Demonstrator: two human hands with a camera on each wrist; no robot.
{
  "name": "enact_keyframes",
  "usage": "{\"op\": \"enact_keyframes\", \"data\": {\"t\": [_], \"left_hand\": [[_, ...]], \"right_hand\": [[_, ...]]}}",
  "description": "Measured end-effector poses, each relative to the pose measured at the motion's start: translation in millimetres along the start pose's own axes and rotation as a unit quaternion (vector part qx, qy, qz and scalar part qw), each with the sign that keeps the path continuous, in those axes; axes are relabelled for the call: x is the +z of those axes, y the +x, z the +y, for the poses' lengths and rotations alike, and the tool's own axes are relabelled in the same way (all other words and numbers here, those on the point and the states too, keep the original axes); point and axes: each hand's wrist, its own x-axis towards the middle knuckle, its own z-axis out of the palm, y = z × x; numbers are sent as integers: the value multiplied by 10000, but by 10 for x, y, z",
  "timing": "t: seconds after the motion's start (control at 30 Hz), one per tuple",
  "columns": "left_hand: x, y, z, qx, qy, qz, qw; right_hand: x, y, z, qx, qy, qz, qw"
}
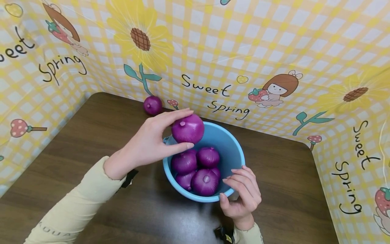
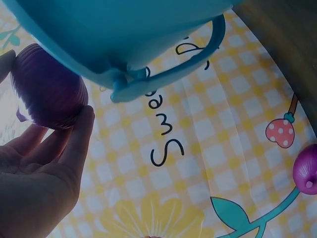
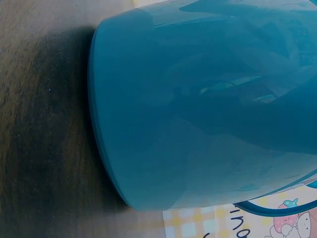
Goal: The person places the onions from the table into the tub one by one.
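My left hand (image 1: 149,139) grips a purple onion (image 1: 188,128) between thumb and fingers, over the left back part of a blue bucket (image 1: 236,142). The left wrist view shows the same onion (image 2: 47,87) in the fingers close beside the bucket's rim (image 2: 94,79). Several more purple onions (image 1: 205,182) lie piled inside the bucket. At the bucket's right front, my right hand (image 1: 243,195) holds the rim, fingers curled over it. The bucket's side (image 3: 198,114) fills most of the right wrist view, where the hand itself is out of sight.
Another purple onion (image 1: 152,105) lies at the back edge of the brown wooden table (image 1: 286,189), against a yellow checked cloth (image 1: 195,67) that stands up around the back and sides. The bucket's blue handle (image 2: 188,69) hangs at its side.
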Motion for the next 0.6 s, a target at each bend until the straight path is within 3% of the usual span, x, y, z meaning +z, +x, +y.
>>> {"op": "enact_keyframes", "data": {"t": [0.6], "left_hand": [[209, 16, -10, -210, 127, -515, 9984]], "right_hand": [[3, 4, -4, 13, 38, 16, 10000]]}}
